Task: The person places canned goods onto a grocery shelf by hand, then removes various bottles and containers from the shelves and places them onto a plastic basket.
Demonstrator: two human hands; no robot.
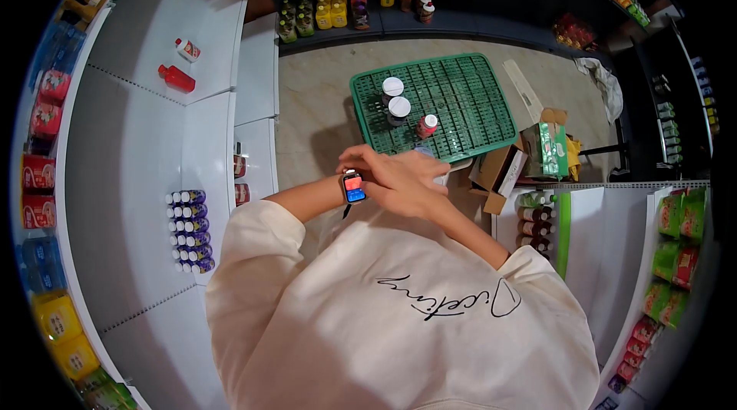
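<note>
A smartwatch (353,186) with a lit red and blue screen is strapped to my left wrist. My right hand (390,186) reaches across, its thumb and fingers closed around the watch's edges. Behind it, my left hand (427,167) points to the right with fingers stretched out, partly covered by the right hand. Just beyond both hands lies a green plastic crate (472,114), bottom side up. On it stand two white-capped dark bottles (398,110) (392,88) and a small red bottle (427,127) with a white lid.
White shelving (138,180) on the left holds rows of purple bottles (190,231), a red bottle (176,78) and a white one (187,50). Open cardboard boxes (499,172) lie right of the crate. A dark shelf (461,24) with drinks runs along the back.
</note>
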